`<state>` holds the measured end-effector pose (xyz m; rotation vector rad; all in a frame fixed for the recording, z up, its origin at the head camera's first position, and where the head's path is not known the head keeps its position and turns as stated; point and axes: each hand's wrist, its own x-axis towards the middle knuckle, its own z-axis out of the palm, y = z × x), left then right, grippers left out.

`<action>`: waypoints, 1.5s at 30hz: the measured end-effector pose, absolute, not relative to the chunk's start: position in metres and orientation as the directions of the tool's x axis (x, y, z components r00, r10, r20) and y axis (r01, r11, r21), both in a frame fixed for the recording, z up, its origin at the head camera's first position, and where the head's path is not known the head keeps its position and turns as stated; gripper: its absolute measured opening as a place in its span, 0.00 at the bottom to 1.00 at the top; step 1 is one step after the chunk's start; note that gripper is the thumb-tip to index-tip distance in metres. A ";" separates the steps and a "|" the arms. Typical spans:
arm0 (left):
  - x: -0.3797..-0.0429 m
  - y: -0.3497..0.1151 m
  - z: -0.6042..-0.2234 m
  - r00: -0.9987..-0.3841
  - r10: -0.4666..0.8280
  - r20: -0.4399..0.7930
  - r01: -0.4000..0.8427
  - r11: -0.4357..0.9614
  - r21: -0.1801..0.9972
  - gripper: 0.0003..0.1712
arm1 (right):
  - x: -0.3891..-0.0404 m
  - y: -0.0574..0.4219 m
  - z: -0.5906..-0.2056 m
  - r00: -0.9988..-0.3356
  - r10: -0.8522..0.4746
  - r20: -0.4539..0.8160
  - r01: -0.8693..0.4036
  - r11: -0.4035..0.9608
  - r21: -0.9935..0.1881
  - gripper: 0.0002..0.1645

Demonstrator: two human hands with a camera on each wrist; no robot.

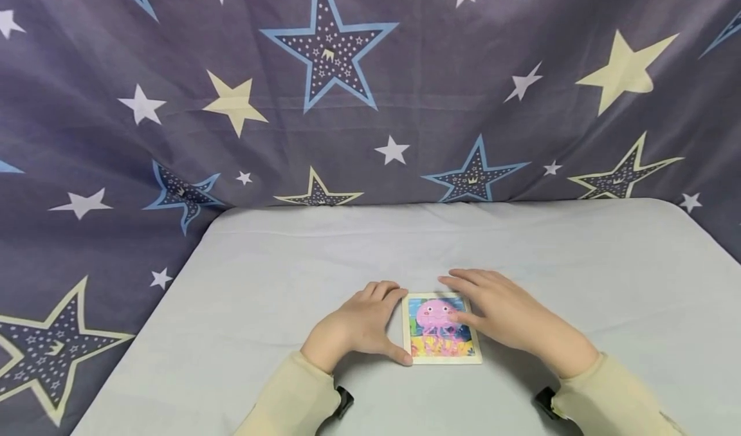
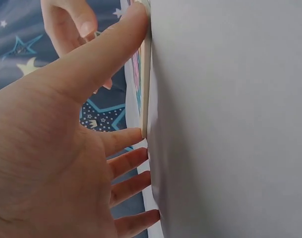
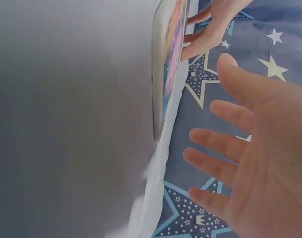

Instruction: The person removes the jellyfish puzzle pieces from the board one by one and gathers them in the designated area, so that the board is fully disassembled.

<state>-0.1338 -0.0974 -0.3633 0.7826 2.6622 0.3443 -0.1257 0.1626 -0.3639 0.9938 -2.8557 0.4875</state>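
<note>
I see the jellyfish picture board [image 1: 441,330] lying flat on the counter [image 1: 243,288], between the two hands. On my left hand [image 1: 363,323], the fingers are spread wide, thumb at the board's near left corner and index finger touching the far left one. I hold my right hand [image 1: 502,307] over the board's right side, fingers loosely spread.

The person wears pale beige sleeves [image 1: 616,400], with a small black device [image 1: 345,402] at each cuff [image 1: 315,366].
</note>
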 end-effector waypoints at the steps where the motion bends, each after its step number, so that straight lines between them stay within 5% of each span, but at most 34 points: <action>1: -0.134 -0.098 -0.364 -0.788 0.561 -0.255 0.476 0.817 0.326 0.66 | -0.127 0.161 -0.364 -0.787 -0.593 0.168 -0.615 0.737 -0.281 0.34; 10: -0.139 -0.103 -0.365 -0.760 0.586 -0.280 0.446 0.785 0.430 0.61 | -0.142 0.148 -0.365 -0.730 -0.674 0.113 -0.665 0.662 -0.346 0.30; 28: -0.145 -0.105 -0.374 -0.797 0.574 -0.188 0.460 0.778 0.429 0.57 | -0.181 0.143 -0.375 -0.415 -0.903 0.108 -0.888 0.376 -0.264 0.27; 45: -0.142 -0.101 -0.371 -0.798 0.569 -0.198 0.448 0.780 0.437 0.54 | -0.185 0.142 -0.372 -0.320 -0.944 0.080 -0.943 0.309 -0.122 0.28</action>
